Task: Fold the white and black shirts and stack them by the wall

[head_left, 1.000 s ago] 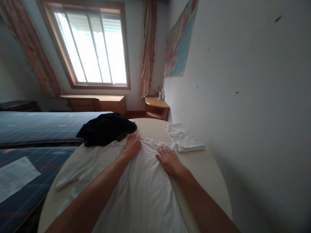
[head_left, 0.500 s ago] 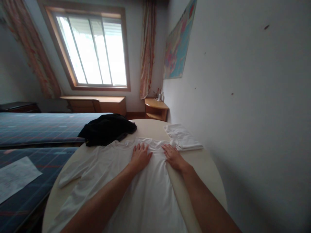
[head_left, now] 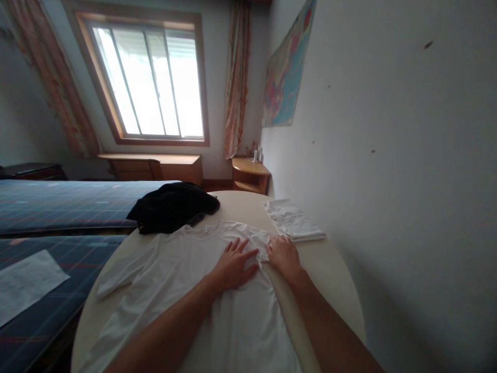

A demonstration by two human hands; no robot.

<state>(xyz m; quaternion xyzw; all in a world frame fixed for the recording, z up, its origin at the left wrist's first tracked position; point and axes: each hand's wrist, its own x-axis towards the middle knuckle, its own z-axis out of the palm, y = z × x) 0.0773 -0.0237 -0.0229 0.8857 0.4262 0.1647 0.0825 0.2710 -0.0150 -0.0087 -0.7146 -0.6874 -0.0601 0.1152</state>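
Note:
A white long-sleeved shirt [head_left: 186,280] lies spread over the round table, one sleeve stretched out to the left. My left hand [head_left: 235,265] rests flat on the upper part of the shirt, its fingers apart. At the shirt's right edge, my right hand [head_left: 284,256] has its fingers bent around the fabric, which bunches beside them. The fingertips of that hand are partly hidden. Just beyond it is a folded white garment [head_left: 295,220].
The round cream table [head_left: 334,290] stands close to the wall on the right. A black garment [head_left: 173,207] is heaped at its far left edge. To the left are beds with blue checked covers [head_left: 77,207], and a paper sheet [head_left: 29,285] lies on the nearer one.
My left hand has slid right and slightly nearer across the shirt. My right hand has shifted right, its fingers now curled on the fabric, and the shirt's upper right edge has bunched.

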